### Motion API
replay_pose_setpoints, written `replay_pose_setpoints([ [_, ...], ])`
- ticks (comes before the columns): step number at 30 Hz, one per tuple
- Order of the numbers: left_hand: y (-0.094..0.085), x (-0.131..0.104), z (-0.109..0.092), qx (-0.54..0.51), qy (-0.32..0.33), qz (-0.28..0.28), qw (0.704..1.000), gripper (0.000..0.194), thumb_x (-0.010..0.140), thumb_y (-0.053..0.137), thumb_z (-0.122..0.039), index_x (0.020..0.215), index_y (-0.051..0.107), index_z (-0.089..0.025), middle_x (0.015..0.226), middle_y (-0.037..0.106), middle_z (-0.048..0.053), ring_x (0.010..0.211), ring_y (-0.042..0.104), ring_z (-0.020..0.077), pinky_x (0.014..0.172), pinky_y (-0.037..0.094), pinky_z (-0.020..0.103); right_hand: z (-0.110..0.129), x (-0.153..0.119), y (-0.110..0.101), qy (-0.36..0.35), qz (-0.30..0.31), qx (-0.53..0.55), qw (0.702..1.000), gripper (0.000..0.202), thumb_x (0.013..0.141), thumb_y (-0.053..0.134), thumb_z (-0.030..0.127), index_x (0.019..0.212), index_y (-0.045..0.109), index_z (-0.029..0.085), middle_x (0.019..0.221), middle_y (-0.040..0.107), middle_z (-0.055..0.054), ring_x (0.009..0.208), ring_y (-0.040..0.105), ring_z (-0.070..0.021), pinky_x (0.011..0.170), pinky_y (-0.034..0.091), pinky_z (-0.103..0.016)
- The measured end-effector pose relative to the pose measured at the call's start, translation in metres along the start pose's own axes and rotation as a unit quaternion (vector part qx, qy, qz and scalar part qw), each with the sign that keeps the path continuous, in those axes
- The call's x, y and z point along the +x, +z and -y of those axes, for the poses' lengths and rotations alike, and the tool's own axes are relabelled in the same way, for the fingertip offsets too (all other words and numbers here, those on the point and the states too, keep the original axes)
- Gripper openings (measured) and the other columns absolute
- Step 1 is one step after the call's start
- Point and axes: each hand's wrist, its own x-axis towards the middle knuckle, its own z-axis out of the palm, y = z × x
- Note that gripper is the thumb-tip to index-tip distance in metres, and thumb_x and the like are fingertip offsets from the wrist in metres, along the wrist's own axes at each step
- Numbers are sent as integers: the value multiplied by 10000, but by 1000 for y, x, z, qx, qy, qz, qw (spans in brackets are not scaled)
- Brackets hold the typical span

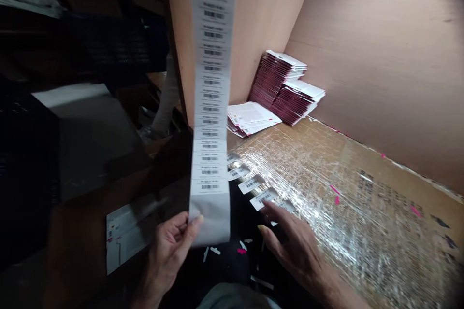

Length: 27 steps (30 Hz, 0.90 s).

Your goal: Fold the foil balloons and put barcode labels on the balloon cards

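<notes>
My left hand (170, 246) pinches the blank lower end of a long strip of barcode labels (210, 159) between thumb and fingers. The strip hangs from above, past the top of the view. A row of single barcode labels (251, 184) sticks out along the near edge of the tape-covered cardboard surface (348, 203). My right hand (295, 241) is at this edge, thumb and fingers apart. Its fingertips are at a barcode label (263, 199); whether they press on it I cannot tell. Another label (284, 206) lies partly behind the fingers.
Two stacks of flat white-and-red packets (279, 82) stand in the corner against the wooden panel (261, 19). Several loose packets (253, 118) lie before them. At lower left, a white printed packet (126, 234) lies in a cardboard box (79, 231). Paper scraps (215, 251) lie below my hands.
</notes>
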Motion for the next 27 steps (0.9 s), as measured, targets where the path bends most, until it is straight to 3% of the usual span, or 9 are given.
replay_pose_setpoints([
  [2,5,-5,-3,20,-2,46,999,270,798,679,-414,771,716,-148,703,712,38,669,637,178,587,483,211,21,17,26,118,19,205,971,488,919,559,337,1368,402,226,1048,687,-104,822,699,-199,683,590,-317],
  [4,7,-7,-9,14,0,80,997,269,805,673,-406,849,721,-144,762,729,54,714,657,200,627,506,231,36,29,47,172,43,358,917,476,936,529,371,1361,387,211,965,688,-83,793,690,-189,650,581,-298],
  [7,8,-2,-17,-25,7,69,997,297,809,679,-381,990,709,-147,913,753,89,805,684,228,717,539,274,40,35,63,188,71,410,890,487,929,540,386,1354,387,202,838,684,-45,742,676,-186,625,562,-290],
  [10,6,4,-19,-34,12,39,999,293,818,673,-376,989,716,-141,955,760,113,813,698,231,750,549,294,34,35,59,141,62,280,948,577,918,551,380,1416,319,204,945,689,-80,796,677,-216,660,568,-342],
  [13,6,5,-17,-32,17,22,999,273,800,696,-362,957,732,-142,887,769,97,752,701,212,704,547,263,38,46,49,-1,-28,34,999,477,911,565,348,1353,441,219,1120,640,-136,956,633,-265,768,540,-418],
  [15,6,4,-15,-39,13,14,999,261,773,724,-337,950,736,-146,823,768,72,695,694,194,652,534,237,45,58,43,-122,-23,-49,991,290,936,532,279,1221,558,231,1097,652,-115,954,613,-248,790,506,-404],
  [17,7,2,-14,-33,18,11,999,250,758,736,-316,939,742,-143,770,758,51,656,676,178,611,516,218,52,71,39,-209,28,-55,976,213,955,493,201,1137,597,234,1021,681,-74,886,607,-205,767,477,-355],
  [22,7,-3,-22,15,46,24,999,257,812,663,-315,975,742,-131,696,729,31,593,622,143,547,469,190,57,88,33,-275,74,-44,958,198,979,424,162,1026,613,191,909,683,-52,750,571,-159,697,434,-305],
  [27,9,-5,-28,31,30,27,999,213,768,705,-276,932,756,-150,727,742,29,640,653,166,579,492,193,64,91,30,-340,83,-125,928,255,972,398,131,853,621,163,719,616,-33,607,515,-148,587,400,-309],
])
